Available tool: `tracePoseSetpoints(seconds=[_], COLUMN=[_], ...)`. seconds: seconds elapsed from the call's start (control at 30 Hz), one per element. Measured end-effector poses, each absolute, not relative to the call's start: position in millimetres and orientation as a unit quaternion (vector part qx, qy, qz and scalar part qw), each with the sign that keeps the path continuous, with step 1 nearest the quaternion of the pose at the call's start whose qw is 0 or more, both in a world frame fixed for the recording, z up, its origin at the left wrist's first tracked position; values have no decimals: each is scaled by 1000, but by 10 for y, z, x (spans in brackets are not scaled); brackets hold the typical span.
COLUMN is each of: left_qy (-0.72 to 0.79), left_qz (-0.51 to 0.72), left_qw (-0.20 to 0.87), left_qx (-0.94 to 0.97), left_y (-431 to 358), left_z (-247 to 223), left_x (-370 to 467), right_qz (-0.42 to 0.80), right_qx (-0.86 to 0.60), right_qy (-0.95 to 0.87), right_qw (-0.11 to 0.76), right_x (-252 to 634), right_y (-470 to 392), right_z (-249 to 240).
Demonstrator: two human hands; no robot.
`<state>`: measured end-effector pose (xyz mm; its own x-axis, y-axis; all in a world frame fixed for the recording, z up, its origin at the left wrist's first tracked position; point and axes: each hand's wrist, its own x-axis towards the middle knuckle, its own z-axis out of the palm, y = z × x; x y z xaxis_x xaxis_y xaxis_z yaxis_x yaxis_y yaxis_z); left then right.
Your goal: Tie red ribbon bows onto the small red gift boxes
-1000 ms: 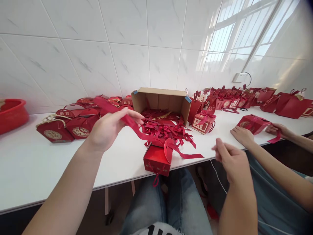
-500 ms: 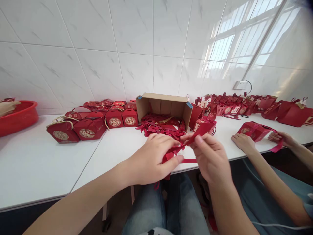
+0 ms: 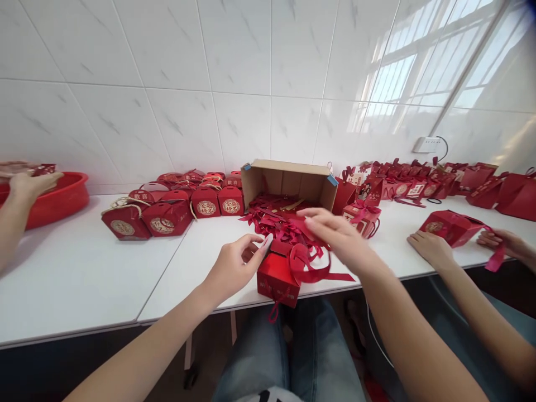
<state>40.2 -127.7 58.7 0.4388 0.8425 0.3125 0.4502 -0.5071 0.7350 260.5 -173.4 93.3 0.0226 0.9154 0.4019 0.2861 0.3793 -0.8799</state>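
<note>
A small red gift box (image 3: 277, 274) stands at the table's front edge, a thin red cord loop hanging from its near side. Beside its back left corner is my left hand (image 3: 237, 265), fingers curled and thumb tip against the box. A wide red ribbon (image 3: 312, 274) curves in a loop over the box's right side. My right hand (image 3: 341, 237), somewhat blurred, pinches this ribbon above and right of the box. Behind the hands, a pile of red ribbons (image 3: 272, 218) spills from a cardboard box (image 3: 293, 166) lying on its side.
Finished red boxes (image 3: 167, 215) with cord handles stand at left. A co-worker's hands (image 3: 29, 181) hold something over a red basin (image 3: 62, 204) at far left. At right, another person's hands (image 3: 431, 248) handle a red box (image 3: 450, 226). Red bags (image 3: 517, 192) line the wall.
My hands have moved apart, left hand leftward and right hand up, uncovering the box and the ribbon loop. The far-left co-worker's hands have come further into view.
</note>
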Motion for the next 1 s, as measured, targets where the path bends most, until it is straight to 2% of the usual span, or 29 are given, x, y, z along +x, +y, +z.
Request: tracePoseSetpoints(seconds=[0.07,0.13,0.37,0.63,0.8,0.93,1.0], left_qy=[404,409,415,405,409,406,420], left_qz=[355,363,374,365,377,310,295], left_qw=[295,304,313,339,419,483,461], left_qx=[790,780,768,766,718,712,723], left_y=[-1273,-1266,-1214,-1272,-1222,-1069,-938], left_z=[573,559,499,536,559,533,496], left_x=[395,387,376,384,424,476,442], right_qz=[292,281,236,176,176,169,150], right_qx=[-510,-535,-596,-604,-602,-601,-605], right_qy=[-677,-692,-692,-716,-721,-724,-714], right_qw=[443,395,331,303,295,295,319], right_x=[2441,2322,2172,2108,2063,2060,2119], right_y=[-1617,-1544,-1483,-1402,-1399,-1401,-1436], right_z=[842,770,711,645,631,619,610])
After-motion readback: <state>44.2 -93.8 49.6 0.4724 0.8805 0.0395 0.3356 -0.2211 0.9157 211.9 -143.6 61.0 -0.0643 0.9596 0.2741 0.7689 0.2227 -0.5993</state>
